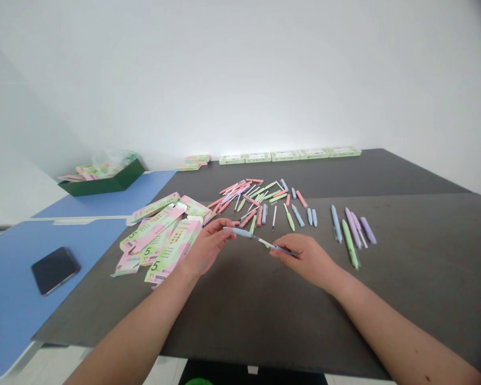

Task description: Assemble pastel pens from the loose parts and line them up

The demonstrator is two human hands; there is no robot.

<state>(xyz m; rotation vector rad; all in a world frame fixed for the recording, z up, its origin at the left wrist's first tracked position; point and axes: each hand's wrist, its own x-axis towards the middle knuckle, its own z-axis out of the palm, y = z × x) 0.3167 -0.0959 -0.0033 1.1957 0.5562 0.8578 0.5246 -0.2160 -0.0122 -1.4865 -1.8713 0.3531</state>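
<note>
My left hand (206, 247) holds the blue upper barrel of a pastel pen (240, 232). My right hand (304, 258) grips the pen's blue lower section (284, 250), and a thin refill (262, 241) spans the gap between the two parts. A loose heap of pink, green and blue pen parts (252, 200) lies just beyond my hands. To the right stand several blue and purple pens (353, 228) and a green pen (350, 244). Pink-and-green printed cartons (160, 243) lie next to my left hand.
The dark tabletop (385, 240) meets blue desks (44, 267) at the left, where a black smartphone (55, 270) lies. Along the far edge stand several flat green-and-white boxes (284, 156). A green tray (104, 181) holding printed cartons sits at the back left.
</note>
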